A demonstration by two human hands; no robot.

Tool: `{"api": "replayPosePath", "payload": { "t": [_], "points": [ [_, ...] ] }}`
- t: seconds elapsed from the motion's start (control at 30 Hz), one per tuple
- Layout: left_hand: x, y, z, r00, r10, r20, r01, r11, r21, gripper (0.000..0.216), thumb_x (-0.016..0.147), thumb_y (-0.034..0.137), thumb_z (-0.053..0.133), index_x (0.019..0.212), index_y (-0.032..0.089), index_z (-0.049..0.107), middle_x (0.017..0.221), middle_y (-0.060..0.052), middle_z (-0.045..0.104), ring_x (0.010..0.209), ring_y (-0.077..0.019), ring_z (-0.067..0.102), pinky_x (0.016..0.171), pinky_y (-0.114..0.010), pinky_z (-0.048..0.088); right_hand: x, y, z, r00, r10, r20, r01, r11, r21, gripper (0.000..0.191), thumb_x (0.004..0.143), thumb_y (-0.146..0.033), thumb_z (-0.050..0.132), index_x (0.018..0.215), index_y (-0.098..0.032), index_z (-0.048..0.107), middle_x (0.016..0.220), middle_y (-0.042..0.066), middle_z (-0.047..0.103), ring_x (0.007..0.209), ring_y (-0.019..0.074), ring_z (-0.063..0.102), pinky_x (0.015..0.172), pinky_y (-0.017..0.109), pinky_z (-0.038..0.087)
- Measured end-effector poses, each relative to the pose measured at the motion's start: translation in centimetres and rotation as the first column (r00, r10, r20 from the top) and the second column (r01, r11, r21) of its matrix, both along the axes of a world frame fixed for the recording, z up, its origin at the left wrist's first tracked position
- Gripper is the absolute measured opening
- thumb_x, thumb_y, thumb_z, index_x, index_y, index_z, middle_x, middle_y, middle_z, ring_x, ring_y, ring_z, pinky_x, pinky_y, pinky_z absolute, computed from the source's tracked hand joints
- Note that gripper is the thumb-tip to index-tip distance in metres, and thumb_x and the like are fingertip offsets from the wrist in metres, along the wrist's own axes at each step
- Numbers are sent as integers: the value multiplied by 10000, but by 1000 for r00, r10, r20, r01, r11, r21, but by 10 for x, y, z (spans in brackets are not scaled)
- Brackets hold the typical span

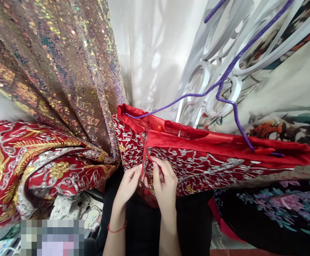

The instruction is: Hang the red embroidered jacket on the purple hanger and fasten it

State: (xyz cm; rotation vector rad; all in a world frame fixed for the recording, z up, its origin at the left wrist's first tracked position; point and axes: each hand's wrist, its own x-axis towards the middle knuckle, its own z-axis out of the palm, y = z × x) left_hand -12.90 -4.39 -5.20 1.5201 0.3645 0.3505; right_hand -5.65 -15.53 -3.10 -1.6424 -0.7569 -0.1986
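Red embroidered garment (205, 161), at two o'clock from my hands, open edge (219, 147) toward twelve.
Long axis runs just past nine to just past three; I judge it soft, weighty, slippery-edged, best held there. Purple hanger (225, 74) enters it. Left hand (131, 179) and right hand (166, 177): each grip pinches red ties (144, 153).

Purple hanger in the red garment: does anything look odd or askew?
A little: the hanger slants, and its right side drops in sharper kinks than its left, so it looks lopsided. The close, wide view may exaggerate this. The garment shows no clear tear where visible.
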Motion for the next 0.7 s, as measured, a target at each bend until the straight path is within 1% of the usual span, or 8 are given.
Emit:
{"api": "replayPosePath", "payload": {
  "t": [0.07,0.13,0.2,0.27,0.4,0.5,0.6,0.7],
  "points": [
    [-1,1,0,996,84,8,-84,996,17,518,941,617,501,652,187,480,514,15,556,476,-102,522,510,-220,397,2,4,-5,999,8,36,-6,999,-43,291,994,-139,469,1103,-197,732,910,57,678,766,123,677,701,229,526],
    [-4,1,0,977,211,25,-213,975,63,478,908,568,585,644,192,455,492,56,464,440,-75,429,486,-212,343,3,6,-9,998,16,60,-13,998,-55,294,987,-137,474,1092,-196,743,887,54,667,756,127,668,694,234,516],
    [-6,-1,2,946,319,63,-325,933,157,436,867,481,666,636,191,437,525,75,398,468,-58,358,491,-203,306,2,7,-8,997,56,53,-54,997,-49,300,981,-136,467,1075,-199,745,870,48,657,744,126,658,677,232,508],
    [-7,-4,5,926,365,99,-378,889,259,372,839,393,701,647,184,460,572,71,401,517,-59,353,516,-196,310,-1,5,-3,991,127,28,-126,991,-37,318,982,-140,435,1032,-199,744,859,44,646,732,125,649,661,231,502],
    [-5,-10,11,922,359,141,-386,863,326,228,830,321,695,731,179,547,599,66,454,533,-67,394,528,-193,352,-8,0,10,974,225,-3,-225,974,11,280,978,-241,448,956,-183,721,866,55,640,684,130,622,607,243,484],
    [-3,-11,12,929,310,202,-362,874,323,151,843,295,691,826,177,598,639,54,508,571,-80,457,565,-196,408,-10,0,12,988,142,-55,-141,990,19,206,942,-274,550,825,-179,690,770,32,640,592,110,579,541,223,450],
    [-4,-10,11,927,275,255,-348,884,311,170,897,283,645,1033,181,657,807,-4,663,714,-117,602,685,-221,497,-10,2,9,971,81,-225,-74,996,40,197,936,-290,564,799,-192,666,624,-10,618,529,105,567,533,208,470],
    [-7,-9,11,924,277,263,-355,876,326,277,935,291,612,1187,196,675,1007,-58,738,892,-163,680,817,-265,535,-10,3,7,877,180,-445,-157,984,88,151,916,-316,558,903,-198,652,673,1,672,543,119,619,552,219,525]
  ]
}}
